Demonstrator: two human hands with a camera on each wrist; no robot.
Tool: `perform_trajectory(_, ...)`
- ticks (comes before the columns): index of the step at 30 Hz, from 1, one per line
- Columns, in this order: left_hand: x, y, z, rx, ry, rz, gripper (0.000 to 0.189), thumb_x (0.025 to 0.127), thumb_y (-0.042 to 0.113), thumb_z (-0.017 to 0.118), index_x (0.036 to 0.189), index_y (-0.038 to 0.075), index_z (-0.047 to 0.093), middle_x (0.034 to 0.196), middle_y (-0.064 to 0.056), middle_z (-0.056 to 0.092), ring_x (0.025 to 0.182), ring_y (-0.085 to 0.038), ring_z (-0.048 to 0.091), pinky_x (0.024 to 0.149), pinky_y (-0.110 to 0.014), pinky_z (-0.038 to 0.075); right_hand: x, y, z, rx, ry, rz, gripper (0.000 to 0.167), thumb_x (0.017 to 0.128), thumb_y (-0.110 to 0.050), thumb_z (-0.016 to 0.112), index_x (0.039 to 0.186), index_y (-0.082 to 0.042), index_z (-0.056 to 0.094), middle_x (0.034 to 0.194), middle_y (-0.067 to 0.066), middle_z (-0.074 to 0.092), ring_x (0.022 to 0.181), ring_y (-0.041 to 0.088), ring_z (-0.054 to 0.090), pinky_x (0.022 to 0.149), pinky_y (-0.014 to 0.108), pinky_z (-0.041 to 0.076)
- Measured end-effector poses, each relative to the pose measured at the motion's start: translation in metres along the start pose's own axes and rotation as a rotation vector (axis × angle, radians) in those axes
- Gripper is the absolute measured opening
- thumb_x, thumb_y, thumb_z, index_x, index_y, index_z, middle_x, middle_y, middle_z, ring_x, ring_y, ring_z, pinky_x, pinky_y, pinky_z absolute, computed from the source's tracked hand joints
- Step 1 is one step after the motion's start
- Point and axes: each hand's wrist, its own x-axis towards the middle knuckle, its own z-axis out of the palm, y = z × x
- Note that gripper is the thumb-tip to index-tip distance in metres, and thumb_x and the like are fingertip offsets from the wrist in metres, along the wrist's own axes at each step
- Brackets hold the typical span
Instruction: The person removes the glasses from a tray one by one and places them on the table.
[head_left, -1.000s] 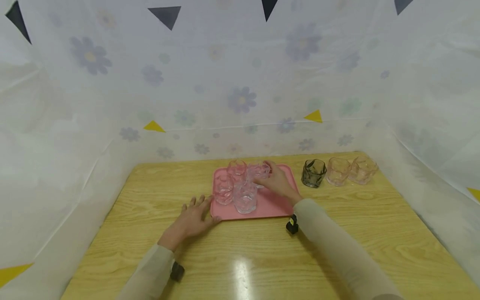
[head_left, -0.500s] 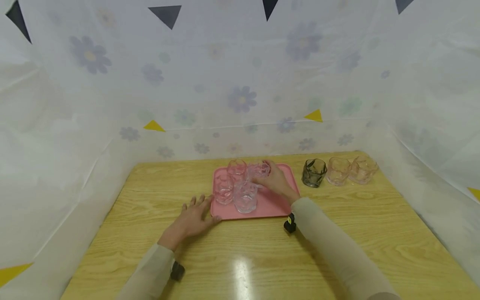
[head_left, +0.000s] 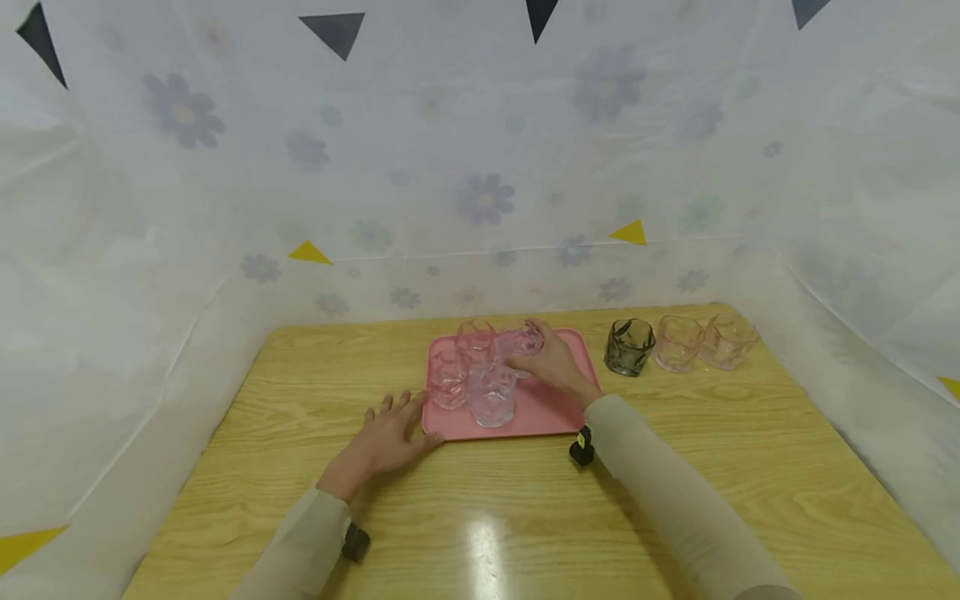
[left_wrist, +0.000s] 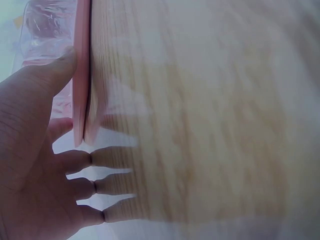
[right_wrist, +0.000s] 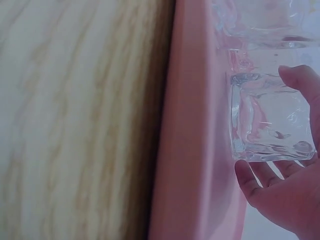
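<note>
A pink tray point(head_left: 551, 412) lies on the table with several clear drinking glasses on it, grouped toward its left and back. My right hand point(head_left: 557, 363) grips the back right glass point(head_left: 520, 338), with thumb and fingers on opposite sides. In the right wrist view that glass point(right_wrist: 272, 120) stands beside another clear glass point(right_wrist: 270, 20); whether its base touches the tray cannot be told. My left hand point(head_left: 386, 437) rests at the tray's front left corner, fingers spread. The left wrist view has the left thumb point(left_wrist: 64, 65) against the tray's edge point(left_wrist: 81, 75).
A smoky grey glass point(head_left: 629, 347) and two pale pinkish glasses, one in the middle point(head_left: 677, 343) and one at the end point(head_left: 726, 342), stand in a row right of the tray. A white flowered sheet point(head_left: 420, 167) encloses the wooden table point(head_left: 465, 517) at back and sides.
</note>
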Motion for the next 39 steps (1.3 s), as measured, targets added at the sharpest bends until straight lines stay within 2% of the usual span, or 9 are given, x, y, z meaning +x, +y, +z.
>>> perform_trajectory(8, -0.001, 0.001, -0.001, 0.005, 0.008, 0.006, 0.083, 0.103, 0.06, 0.057, 0.167, 0.015, 0.031, 0.169, -0.03, 0.026, 0.156, -0.06, 0.017, 0.122, -0.081, 0.011, -0.004, 0.0, -0.003, -0.01, 0.0, -0.017, 0.104, 0.086, -0.032, 0.088, 0.166, -0.008, 0.026, 0.166, 0.02, 0.041, 0.147, 0.043, 0.048, 0.117, 0.059, 0.047)
perform_trajectory(13, -0.002, 0.002, -0.001, 0.005, 0.003, 0.003, 0.082, 0.103, 0.059, 0.057, 0.167, 0.015, 0.031, 0.169, -0.03, 0.026, 0.156, -0.06, 0.017, 0.122, -0.081, 0.011, -0.009, -0.004, -0.008, -0.069, 0.028, -0.001, 0.102, 0.084, -0.035, 0.089, 0.164, -0.007, 0.032, 0.161, 0.022, 0.047, 0.143, 0.045, 0.051, 0.116, 0.06, 0.047)
perform_trajectory(18, -0.003, 0.002, 0.0, 0.0, 0.006, 0.009, 0.083, 0.103, 0.059, 0.058, 0.167, 0.014, 0.032, 0.169, -0.03, 0.027, 0.155, -0.061, 0.018, 0.121, -0.082, 0.012, -0.015, -0.007, -0.016, -0.099, 0.066, -0.023, 0.099, 0.082, -0.034, 0.09, 0.16, -0.004, 0.037, 0.154, 0.023, 0.053, 0.136, 0.044, 0.057, 0.114, 0.059, 0.049)
perform_trajectory(24, -0.001, 0.002, 0.001, -0.001, 0.019, 0.017, 0.083, 0.102, 0.06, 0.058, 0.166, 0.013, 0.033, 0.169, -0.031, 0.028, 0.155, -0.062, 0.019, 0.12, -0.083, 0.012, -0.025, -0.009, -0.032, -0.098, 0.059, -0.038, 0.102, 0.082, -0.035, 0.09, 0.16, -0.001, 0.034, 0.159, 0.025, 0.047, 0.141, 0.046, 0.052, 0.117, 0.062, 0.045)
perform_trajectory(34, 0.002, -0.001, 0.002, 0.002, 0.008, 0.01, 0.085, 0.102, 0.063, 0.056, 0.167, 0.015, 0.031, 0.17, -0.029, 0.026, 0.156, -0.06, 0.017, 0.121, -0.082, 0.01, -0.056, -0.006, -0.064, -0.089, 0.073, -0.029, 0.096, 0.084, -0.031, 0.089, 0.16, -0.005, 0.036, 0.157, 0.024, 0.05, 0.137, 0.045, 0.056, 0.111, 0.061, 0.051)
perform_trajectory(39, 0.001, -0.001, 0.001, 0.008, 0.004, 0.009, 0.086, 0.102, 0.063, 0.056, 0.167, 0.014, 0.03, 0.17, -0.029, 0.026, 0.156, -0.061, 0.017, 0.121, -0.082, 0.01, -0.071, 0.002, -0.079, -0.073, 0.069, -0.031, 0.097, 0.086, -0.032, 0.088, 0.161, -0.006, 0.034, 0.157, 0.025, 0.049, 0.139, 0.045, 0.055, 0.11, 0.061, 0.052)
